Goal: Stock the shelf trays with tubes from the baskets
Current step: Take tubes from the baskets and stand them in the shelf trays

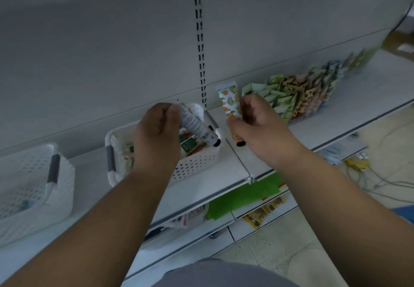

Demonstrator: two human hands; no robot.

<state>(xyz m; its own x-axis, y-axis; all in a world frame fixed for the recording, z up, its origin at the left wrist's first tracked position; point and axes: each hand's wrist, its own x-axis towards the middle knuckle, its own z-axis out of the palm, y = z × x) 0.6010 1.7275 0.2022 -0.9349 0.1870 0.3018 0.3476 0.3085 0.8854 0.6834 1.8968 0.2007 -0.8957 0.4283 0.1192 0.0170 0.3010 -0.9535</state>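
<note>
My left hand grips a white tube with small print and a black cap, tilted cap-down over the middle white basket, which holds several more tubes. My right hand holds a fruit-patterned tube upright, its black cap pointing down just above the shelf, right of the basket. Further right on the shelf stands a row of several tubes in trays, green ones nearest, then orange and other colours.
A second white perforated basket sits at the left end of the shelf. A slotted upright runs up the back panel. Lower shelves hold green and other packets. Cables lie on the floor at the right.
</note>
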